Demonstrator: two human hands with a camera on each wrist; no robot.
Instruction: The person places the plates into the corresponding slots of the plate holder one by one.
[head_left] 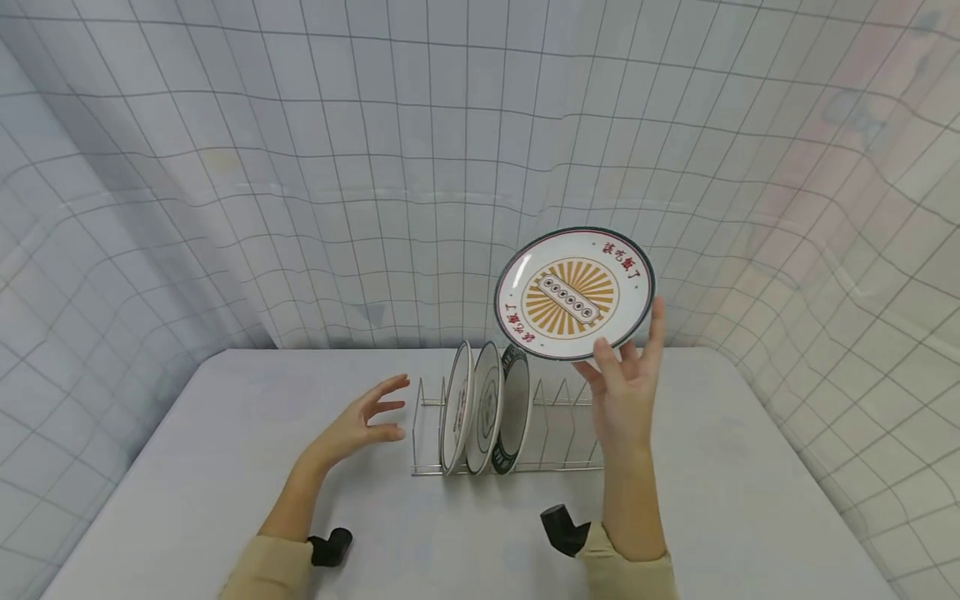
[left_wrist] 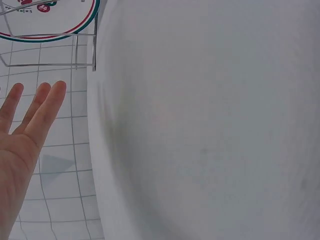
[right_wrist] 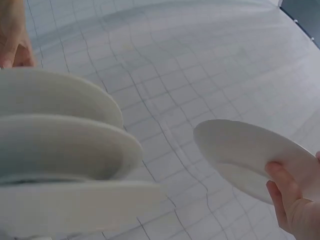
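My right hand (head_left: 626, 396) grips the lower right rim of a white plate (head_left: 573, 293) with a dark edge, a yellow sunburst and red lettering. The plate is raised above the right part of a wire dish rack (head_left: 551, 467), its decorated face toward the head camera. In the right wrist view, fingers press the pale underside of that plate (right_wrist: 245, 155). Three plates stand on edge in the rack's left half: a left plate (head_left: 456, 408), a middle plate (head_left: 485, 408) and a dark-rimmed plate (head_left: 516, 408). My left hand (head_left: 360, 423) hovers just left of the rack, fingers spread, holding nothing.
The rack stands on a white table (head_left: 225, 467). Behind and at both sides hangs a white curtain (head_left: 375, 208) with a dark grid pattern. A black wrist mount (head_left: 330, 547) sits at the left cuff, another mount (head_left: 564, 531) at the right cuff.
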